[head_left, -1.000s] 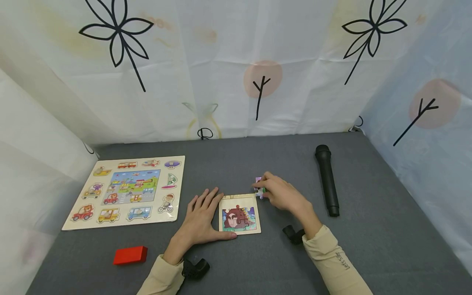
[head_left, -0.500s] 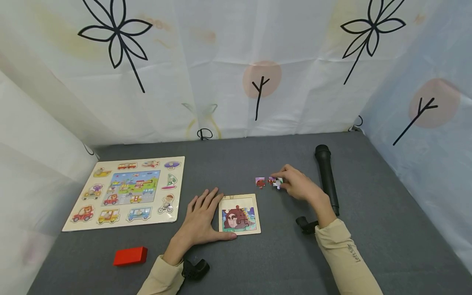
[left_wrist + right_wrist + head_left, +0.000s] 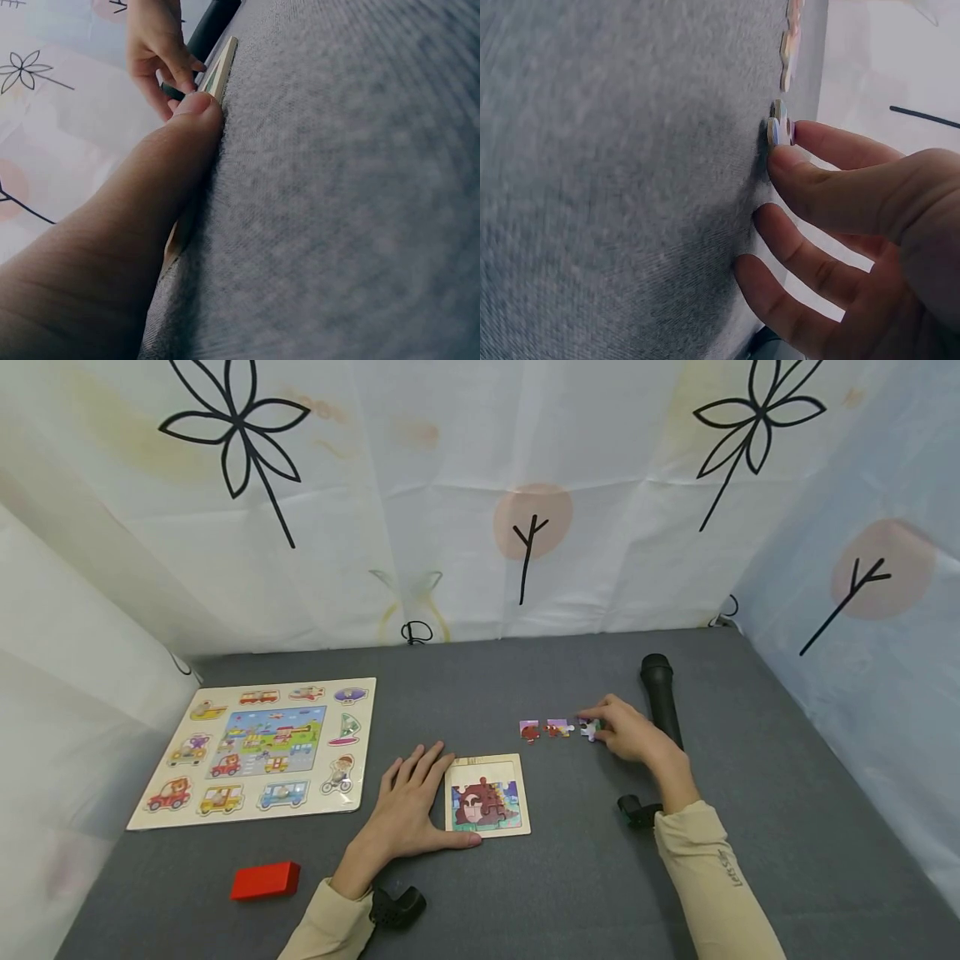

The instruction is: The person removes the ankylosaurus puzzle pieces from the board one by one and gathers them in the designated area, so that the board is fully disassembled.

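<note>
My left hand (image 3: 411,810) lies with fingers spread at the left side of a small wooden jigsaw tray (image 3: 487,767), its thumb along the near edge. Brown and purple pieces fill the tray's lower part; bare wood shows along the top. Beyond the tray and to its right, my right hand (image 3: 636,735) pinches a white-and-purple jigsaw piece (image 3: 588,728) between thumb and index finger, low at the tabletop. In the right wrist view that piece (image 3: 778,129) is seen edge-on. Two loose pieces, one reddish (image 3: 529,731) and one purple (image 3: 558,727), lie in a row to its left.
A large vehicle puzzle board (image 3: 352,785) lies at the left. Nearer the front is a red block (image 3: 265,881). A black microphone (image 3: 662,693) lies just behind my right hand, partly covered by it. Patterned white curtains (image 3: 450,527) stand around the grey table (image 3: 555,902).
My right hand has moved right from beside the tray's far corner, leaving two pieces separate in a row and bringing a third along. My left hand and the tray stay put.
</note>
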Demonstrator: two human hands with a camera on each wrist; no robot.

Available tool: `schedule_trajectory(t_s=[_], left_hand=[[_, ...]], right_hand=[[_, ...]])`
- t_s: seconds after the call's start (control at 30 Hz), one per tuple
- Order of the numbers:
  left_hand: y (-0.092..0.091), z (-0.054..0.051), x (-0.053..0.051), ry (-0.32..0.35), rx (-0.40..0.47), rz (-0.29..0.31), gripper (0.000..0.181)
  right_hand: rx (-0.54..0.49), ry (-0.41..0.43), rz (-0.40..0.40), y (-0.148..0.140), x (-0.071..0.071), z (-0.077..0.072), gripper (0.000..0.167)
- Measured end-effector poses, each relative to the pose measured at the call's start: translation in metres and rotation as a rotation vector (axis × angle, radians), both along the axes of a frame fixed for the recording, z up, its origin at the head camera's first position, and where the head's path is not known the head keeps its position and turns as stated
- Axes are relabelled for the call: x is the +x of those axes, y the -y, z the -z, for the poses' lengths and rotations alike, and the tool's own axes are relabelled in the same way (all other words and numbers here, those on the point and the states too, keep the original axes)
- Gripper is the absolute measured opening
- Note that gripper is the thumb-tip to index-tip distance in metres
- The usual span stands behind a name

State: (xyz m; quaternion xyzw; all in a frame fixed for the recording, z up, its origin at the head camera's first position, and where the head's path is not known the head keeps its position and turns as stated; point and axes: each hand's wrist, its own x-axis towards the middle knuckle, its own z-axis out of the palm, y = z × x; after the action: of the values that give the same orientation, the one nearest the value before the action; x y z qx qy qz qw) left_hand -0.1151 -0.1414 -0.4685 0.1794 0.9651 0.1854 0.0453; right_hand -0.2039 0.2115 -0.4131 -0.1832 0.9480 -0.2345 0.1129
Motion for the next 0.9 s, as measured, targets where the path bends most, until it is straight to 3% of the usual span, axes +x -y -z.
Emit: schedule_trajectory(t_s=[0.9], left_hand=[[-0.0001, -0.0003, -0.0007, 0.018, -0.007, 0.002, 0.122]], right_hand=[[-0.006, -0.016, 0.069, 0.0029, 0.0041, 0.0050, 0.043]])
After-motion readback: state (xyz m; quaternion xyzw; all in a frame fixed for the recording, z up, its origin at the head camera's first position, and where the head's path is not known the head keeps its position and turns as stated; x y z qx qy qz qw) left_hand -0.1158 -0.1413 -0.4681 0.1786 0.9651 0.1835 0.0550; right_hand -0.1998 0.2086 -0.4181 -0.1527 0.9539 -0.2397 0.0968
